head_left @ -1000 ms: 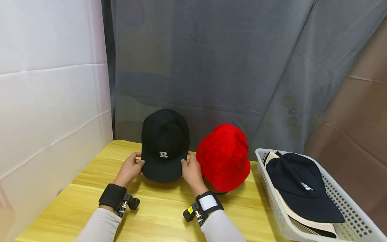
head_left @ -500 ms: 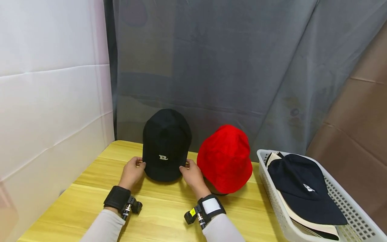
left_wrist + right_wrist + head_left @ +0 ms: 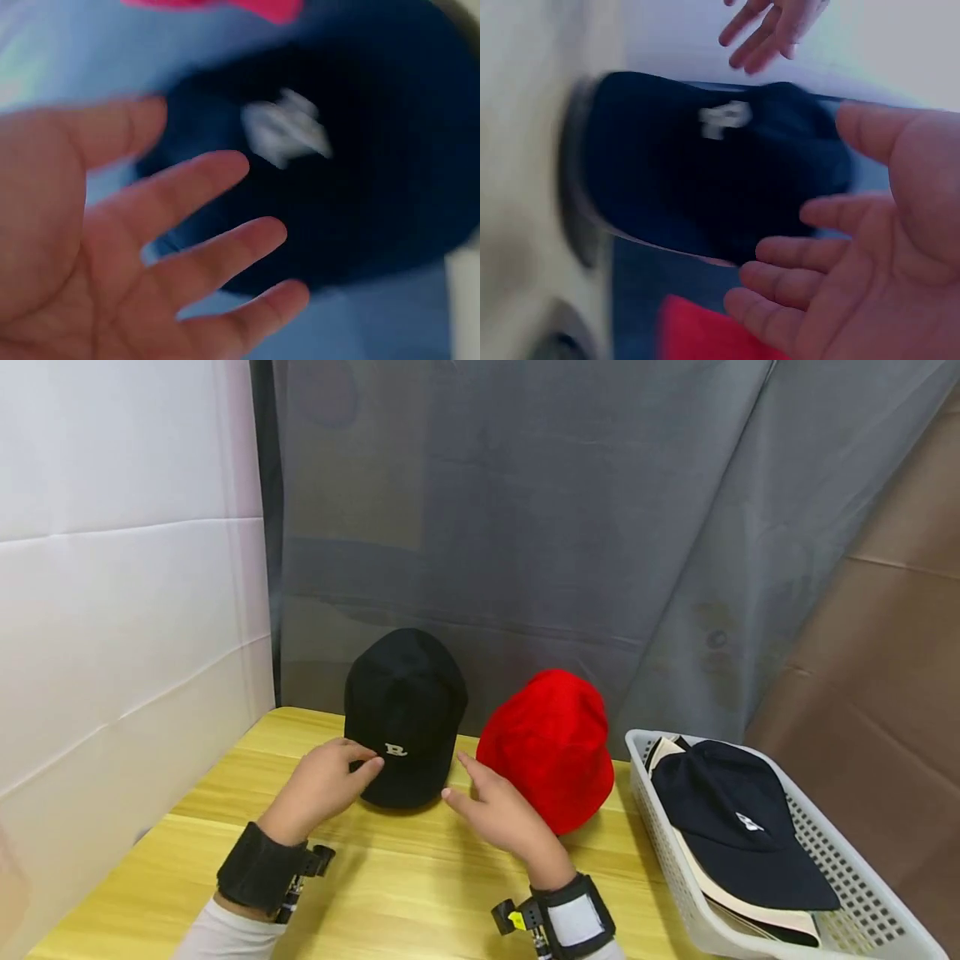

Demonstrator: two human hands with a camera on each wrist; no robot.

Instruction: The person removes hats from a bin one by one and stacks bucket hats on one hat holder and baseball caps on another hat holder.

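Observation:
A black cap (image 3: pixel 406 714) with a white letter on its front stands at the back of the yellow wooden table (image 3: pixel 405 893), propped against the grey curtain. A red hat (image 3: pixel 546 747) leans beside it on the right. My left hand (image 3: pixel 330 777) hovers open just left of the cap's brim, fingers spread, holding nothing. My right hand (image 3: pixel 491 806) is open too, in front of the red hat and a little right of the cap. The blurred wrist views show the black cap (image 3: pixel 360 142) (image 3: pixel 712 165) beyond open fingers (image 3: pixel 202 247) (image 3: pixel 817 270).
A white plastic basket (image 3: pixel 675 893) at the right edge holds a navy cap (image 3: pixel 738 827) on top of a cream hat. A white wall panel (image 3: pixel 127 610) bounds the left side and a grey curtain (image 3: pixel 525 510) the back.
Both hands have let go of the black cap's brim and drawn back toward me, fingers opening. The cap stays propped where it was.

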